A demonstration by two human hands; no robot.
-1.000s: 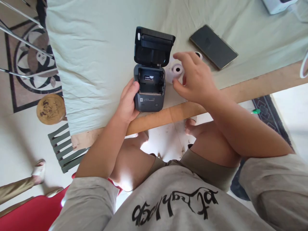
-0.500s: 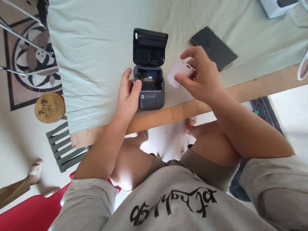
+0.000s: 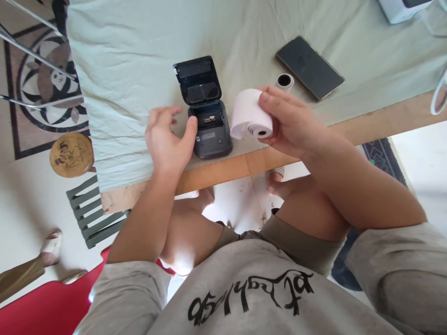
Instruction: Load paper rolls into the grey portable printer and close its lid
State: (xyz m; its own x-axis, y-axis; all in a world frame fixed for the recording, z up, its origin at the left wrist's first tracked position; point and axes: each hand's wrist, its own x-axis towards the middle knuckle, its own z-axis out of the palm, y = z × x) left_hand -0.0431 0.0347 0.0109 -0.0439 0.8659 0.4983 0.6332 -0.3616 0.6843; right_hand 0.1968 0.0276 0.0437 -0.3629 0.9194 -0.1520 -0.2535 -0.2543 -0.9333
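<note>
A small dark printer (image 3: 212, 145) stands near the table's front edge, its lid (image 3: 199, 80) raised and its inner compartment exposed. Just left of it is my left hand (image 3: 169, 137), fingers apart and holding nothing, the thumb close to the printer's left side. To the printer's right, my right hand (image 3: 284, 116) grips a white paper roll (image 3: 252, 109), whose loose end hangs in a curl on the left. Behind my right hand, a second small white roll with a dark core (image 3: 285, 81) is on the cloth.
A dark phone (image 3: 310, 67) lies on the cloth-covered table (image 3: 139, 56) at the right. A white device (image 3: 401, 10) with cables is at the back right. On the left are a round stool (image 3: 71, 155), a green slatted piece (image 3: 92, 209) and another person's foot (image 3: 51, 249).
The printer has turned slightly and its lid has shifted left. My left hand has moved left, off the printer. The roll in my right hand has moved lower, and the second roll has come into view.
</note>
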